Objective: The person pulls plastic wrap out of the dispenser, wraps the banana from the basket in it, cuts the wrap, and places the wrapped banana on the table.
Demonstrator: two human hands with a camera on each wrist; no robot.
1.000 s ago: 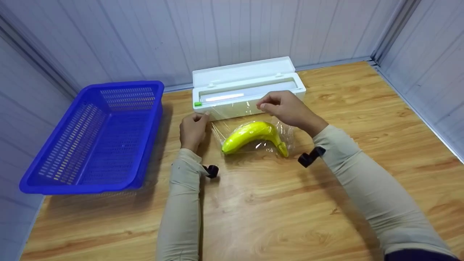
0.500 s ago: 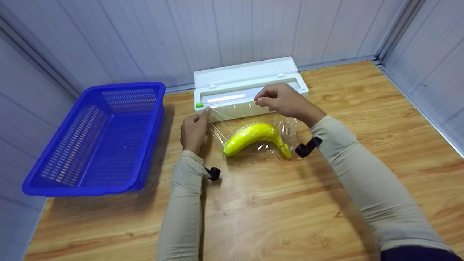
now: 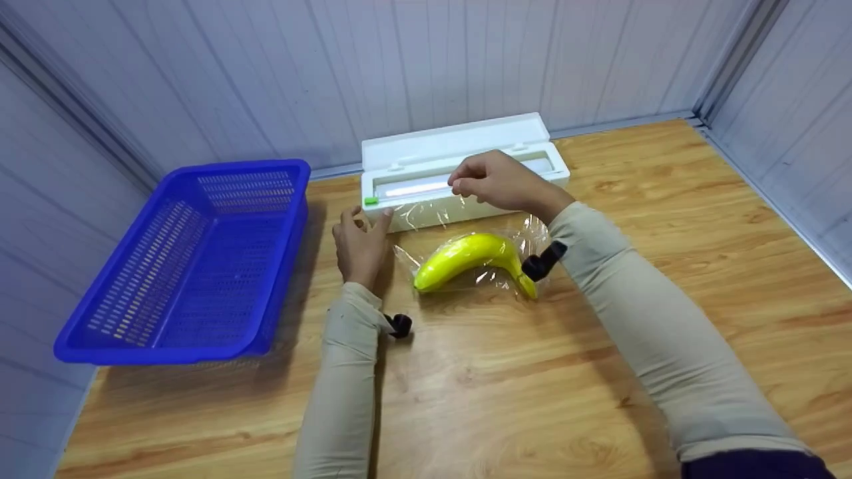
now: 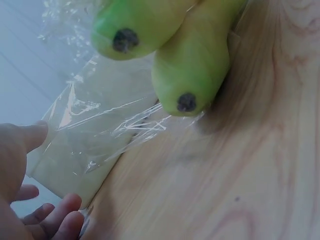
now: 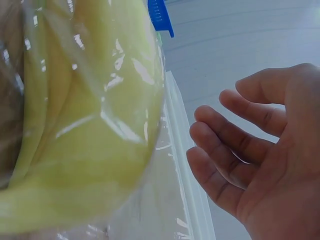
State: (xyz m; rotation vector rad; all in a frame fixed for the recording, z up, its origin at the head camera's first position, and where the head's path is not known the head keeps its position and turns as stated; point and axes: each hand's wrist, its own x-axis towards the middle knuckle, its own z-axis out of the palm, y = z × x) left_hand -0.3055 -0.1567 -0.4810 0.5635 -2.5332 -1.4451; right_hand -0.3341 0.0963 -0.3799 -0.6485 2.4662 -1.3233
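Note:
A yellow banana bunch [image 3: 469, 256], with two dark-tipped ends in the left wrist view, lies under clear plastic wrap [image 4: 107, 122] on the table. Behind it stands a white cling film dispenser [image 3: 459, 211], lid up, with a green slider [image 3: 371, 200] at its left end. My left hand [image 3: 361, 246] is at the dispenser's left front corner, thumb and fingers apart beside the film's edge. Above the dispenser's front edge hovers my right hand [image 3: 499, 181], fingers loosely bent. The right wrist view shows nothing held in the right hand [image 5: 265, 145].
A blue plastic basket [image 3: 279, 279] stands on the left of the wooden table [image 3: 499, 392]. White panel walls [image 3: 466, 60] close off the back and both sides. A small black camera sits on each wrist.
My right hand has moved left along the dispenser. The left thumb rose to the dispenser's front edge, then came down a little, and the left fingers have spread. The bunch stays on the table.

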